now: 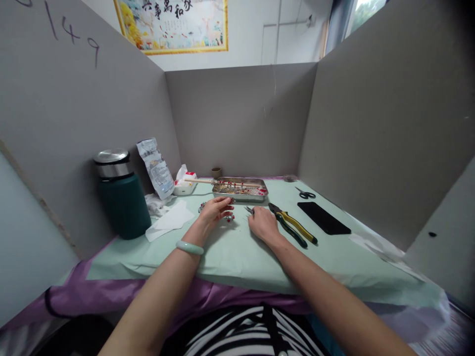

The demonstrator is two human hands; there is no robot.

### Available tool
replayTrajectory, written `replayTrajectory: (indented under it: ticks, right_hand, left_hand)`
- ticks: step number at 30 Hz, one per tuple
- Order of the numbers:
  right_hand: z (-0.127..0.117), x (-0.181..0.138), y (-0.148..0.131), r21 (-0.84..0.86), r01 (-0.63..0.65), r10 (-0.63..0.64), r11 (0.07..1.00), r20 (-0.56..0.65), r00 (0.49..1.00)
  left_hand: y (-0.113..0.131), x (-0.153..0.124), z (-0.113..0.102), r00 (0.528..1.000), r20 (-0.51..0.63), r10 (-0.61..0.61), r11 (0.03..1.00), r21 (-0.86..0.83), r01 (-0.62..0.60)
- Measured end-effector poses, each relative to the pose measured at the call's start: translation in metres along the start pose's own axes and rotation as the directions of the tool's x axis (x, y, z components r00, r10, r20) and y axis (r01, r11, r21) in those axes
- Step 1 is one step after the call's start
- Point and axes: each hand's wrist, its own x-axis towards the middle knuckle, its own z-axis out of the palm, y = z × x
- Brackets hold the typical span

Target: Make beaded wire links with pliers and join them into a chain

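Note:
My left hand [216, 210], with a pale green bangle on its wrist, is over the middle of the table. Its fingers are curled round a strand of red and silvery beads [230, 218], and part of the strand shows behind the hand. Just to the right, my right hand [262, 222] is closed round a small metal tool, whose narrow jaws [249, 210] point left like small pliers. Its handles are hidden in my palm. Behind both hands stands a metal tray [241, 199] with loose beads, and a thin stick with red-beaded pieces lies across it.
Large pliers with green and yellow handles [297, 228] lie right of my right hand. Beyond them are a black phone-like slab [322, 217] and scissors [306, 194]. A green flask [123, 205], white paper [171, 221] and a tissue pack [184, 185] are at left. Grey partitions [241, 123] enclose the table.

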Motion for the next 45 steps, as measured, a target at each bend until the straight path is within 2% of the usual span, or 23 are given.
replayTrajectory:
  ticks: [2,3,4,6,8,10,12,16,21,26,32,35,37,39,42,45]
  right_hand:
    - [0.002,-0.001,0.002,-0.078,0.008,-0.007,0.997,0.005,1.000]
    - [0.002,0.000,0.002,-0.061,0.018,-0.020,0.998,-0.018,1.000]
    - [0.002,0.000,0.001,-0.002,0.042,-0.042,0.999,-0.052,0.998]
    - [0.001,0.002,-0.001,0.225,0.134,-0.111,0.965,-0.112,0.987]
    - [0.001,0.005,-0.004,0.472,0.226,-0.186,0.852,-0.131,0.974]
    - [0.001,0.006,-0.007,0.620,0.235,-0.210,0.748,-0.115,0.971]
    - [0.001,0.006,-0.009,0.696,0.192,-0.189,0.692,-0.082,0.979]
    - [0.001,0.006,-0.008,0.768,0.123,-0.150,0.628,-0.035,0.988]
    - [0.001,0.006,-0.008,0.783,0.089,-0.134,0.616,-0.008,0.991]
    - [0.001,0.007,-0.009,0.802,0.051,-0.125,0.595,0.030,0.992]
    - [0.003,0.006,-0.008,0.678,0.104,-0.110,0.727,-0.034,0.993]
    - [0.005,0.005,-0.006,0.644,0.126,-0.121,0.754,-0.052,0.991]
    - [0.005,0.005,-0.005,0.621,0.126,-0.106,0.773,-0.070,0.992]
    - [0.005,0.005,-0.004,0.577,0.133,-0.094,0.806,-0.097,0.991]
    - [0.006,0.006,-0.003,0.510,0.141,-0.096,0.848,-0.113,0.989]
    - [0.007,0.006,-0.002,0.485,0.139,-0.101,0.864,-0.105,0.989]
  left_hand:
    - [0.000,0.001,0.000,0.999,0.031,-0.023,1.000,-0.014,0.024]
    - [-0.001,0.001,0.000,0.999,0.045,-0.030,0.999,-0.017,0.031]
    - [-0.002,0.001,0.000,0.998,0.061,-0.033,0.999,-0.017,0.035]
    - [-0.004,0.001,0.001,0.995,0.095,-0.040,0.999,-0.013,0.042]
    - [-0.006,0.001,0.002,0.991,0.120,-0.055,0.998,0.002,0.055]
    - [-0.006,0.000,0.003,0.987,0.140,-0.077,0.997,0.029,0.073]
    - [-0.006,-0.001,0.004,0.982,0.161,-0.095,0.995,0.049,0.089]
    - [-0.005,-0.003,0.006,0.978,0.187,-0.091,0.994,0.082,0.077]
    - [-0.005,-0.005,0.008,0.985,0.170,0.010,0.972,0.231,-0.050]
    - [-0.006,-0.004,0.007,0.981,0.194,0.022,0.968,0.243,-0.069]
    - [-0.008,-0.003,0.012,0.992,0.107,0.069,0.921,0.375,-0.104]
    - [-0.001,-0.002,0.006,0.991,0.046,0.126,0.899,0.417,-0.133]
    - [0.007,-0.001,-0.009,0.982,-0.046,0.182,0.880,0.454,-0.142]
    - [0.016,0.000,-0.030,0.954,-0.182,0.240,0.847,0.520,-0.114]
    - [0.023,0.002,-0.063,0.918,-0.318,0.236,0.764,0.645,0.028]
    - [0.023,0.004,-0.082,0.886,-0.390,0.250,0.657,0.741,0.140]
